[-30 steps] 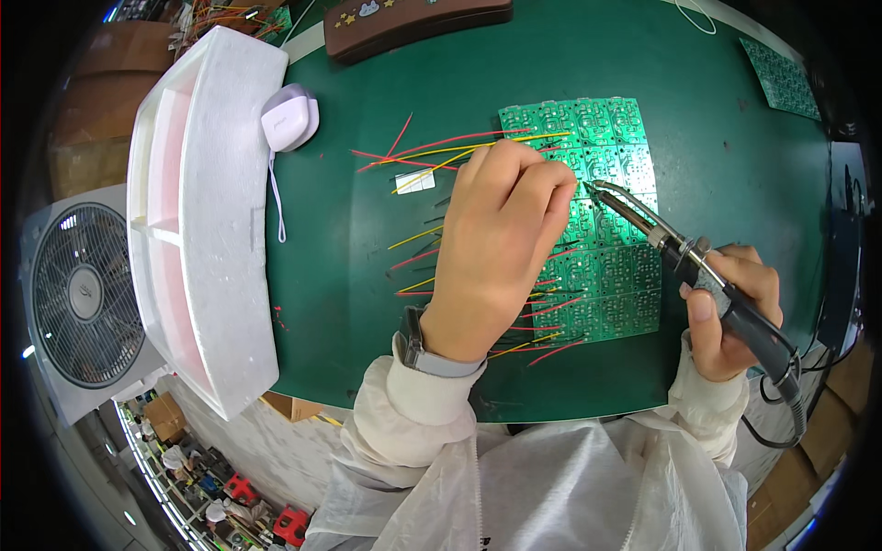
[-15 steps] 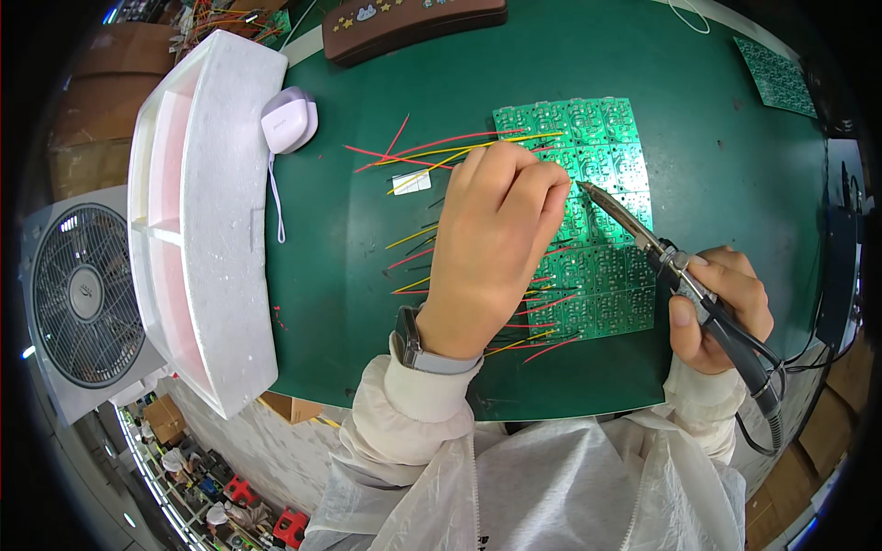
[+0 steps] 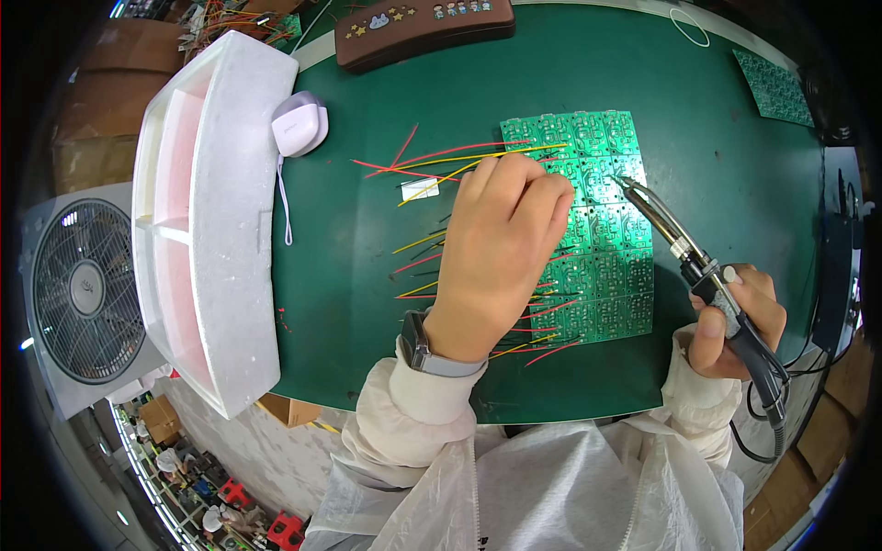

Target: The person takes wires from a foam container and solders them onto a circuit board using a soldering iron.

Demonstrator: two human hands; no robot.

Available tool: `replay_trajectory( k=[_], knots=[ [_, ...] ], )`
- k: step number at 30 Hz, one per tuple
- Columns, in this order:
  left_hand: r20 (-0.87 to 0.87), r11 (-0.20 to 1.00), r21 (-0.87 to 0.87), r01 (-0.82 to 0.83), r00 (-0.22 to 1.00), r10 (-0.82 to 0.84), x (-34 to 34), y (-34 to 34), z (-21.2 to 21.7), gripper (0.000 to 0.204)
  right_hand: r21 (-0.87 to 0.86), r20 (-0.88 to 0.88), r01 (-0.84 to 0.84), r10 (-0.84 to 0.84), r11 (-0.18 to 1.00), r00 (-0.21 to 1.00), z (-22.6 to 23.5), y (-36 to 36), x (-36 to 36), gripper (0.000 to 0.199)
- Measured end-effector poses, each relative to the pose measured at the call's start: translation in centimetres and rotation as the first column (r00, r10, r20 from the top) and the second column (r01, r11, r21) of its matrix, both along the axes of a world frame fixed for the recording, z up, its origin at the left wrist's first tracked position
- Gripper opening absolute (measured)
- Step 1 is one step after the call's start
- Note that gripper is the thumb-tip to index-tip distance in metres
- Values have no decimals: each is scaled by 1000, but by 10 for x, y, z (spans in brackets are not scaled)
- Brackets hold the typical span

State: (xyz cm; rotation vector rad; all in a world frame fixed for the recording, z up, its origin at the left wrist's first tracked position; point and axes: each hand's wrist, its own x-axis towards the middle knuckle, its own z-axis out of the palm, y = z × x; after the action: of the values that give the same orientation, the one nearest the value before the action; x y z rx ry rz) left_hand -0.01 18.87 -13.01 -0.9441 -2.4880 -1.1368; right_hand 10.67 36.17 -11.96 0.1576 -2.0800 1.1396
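A green circuit board panel (image 3: pixel 602 230) lies on the green mat, with several red and yellow wires (image 3: pixel 441 158) sticking out to its left. My left hand (image 3: pixel 501 248) rests fingers-down on the panel's left part, pressing on wires near the top; what the fingertips pinch is hidden. My right hand (image 3: pixel 735 321) grips a soldering iron (image 3: pixel 684 253), its tip touching the board at the upper right, just right of my left fingers. A watch sits on my left wrist.
A white foam tray (image 3: pixel 207 220) stands at the left, a small lilac case (image 3: pixel 299 124) with a cord beside it. A brown case (image 3: pixel 423 28) lies at the back, another green board (image 3: pixel 772 87) at the far right. A fan (image 3: pixel 78 289) stands lower left.
My right hand and the iron have shifted slightly, with the tip staying at the board's upper right. My left hand has stayed on the wires.
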Motion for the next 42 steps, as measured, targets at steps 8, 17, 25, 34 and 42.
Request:
replay_trajectory(
  k=[8,17,25,34,42],
  knots=[
    [-79,995,-97,-17,997,9,3,-4,7,12,-97,-8,70,-71,993,997,-5,1,-1,28],
    [-25,919,-327,223,969,-244,82,-9,27,36,-176,-58,119,-131,977,990,-2,0,-5,24],
    [-106,919,-379,106,982,-157,57,-29,69,38,-230,-58,88,-104,969,993,-4,-1,-3,22],
    [-284,735,-234,-637,768,574,-161,-275,142,18,-374,-62,83,-114,924,991,0,-13,-2,24],
    [368,836,-413,-362,773,516,-242,-372,58,29,-673,90,48,17,738,996,-6,-50,-16,25]
  ],
)
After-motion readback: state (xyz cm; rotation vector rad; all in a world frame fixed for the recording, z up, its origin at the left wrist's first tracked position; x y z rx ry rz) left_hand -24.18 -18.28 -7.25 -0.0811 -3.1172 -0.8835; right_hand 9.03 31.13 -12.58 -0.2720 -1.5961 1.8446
